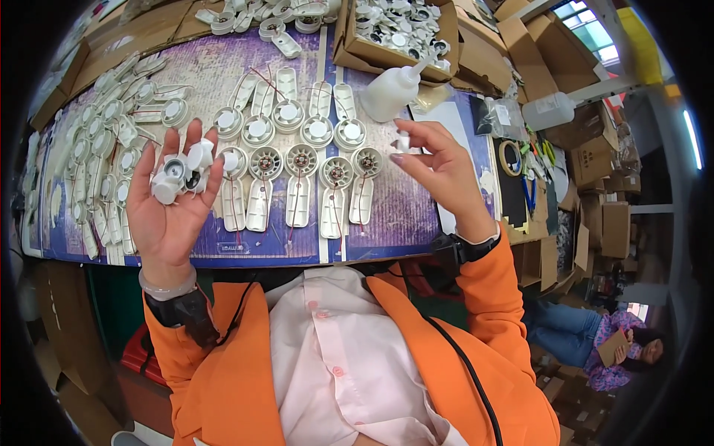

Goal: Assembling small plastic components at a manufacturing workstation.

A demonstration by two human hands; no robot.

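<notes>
My left hand is turned palm up with its fingers partly curled. On its palm and fingers lie several small white plastic fan blades with rounded lobes and dark centres. Raised over the table's right side, my right hand pinches a small white plastic piece between thumb and fingers. Between my hands, white handheld fan housings lie in two rows, handles pointing away in the far row and toward me in the near one. The near row shows ribbed round heads with red wires; several far heads carry white discs.
More white fan housings are heaped at the left. A cardboard box of white parts stands at the back, near a spouted squeeze bottle. Pliers and tape lie at the right. A person is farther right.
</notes>
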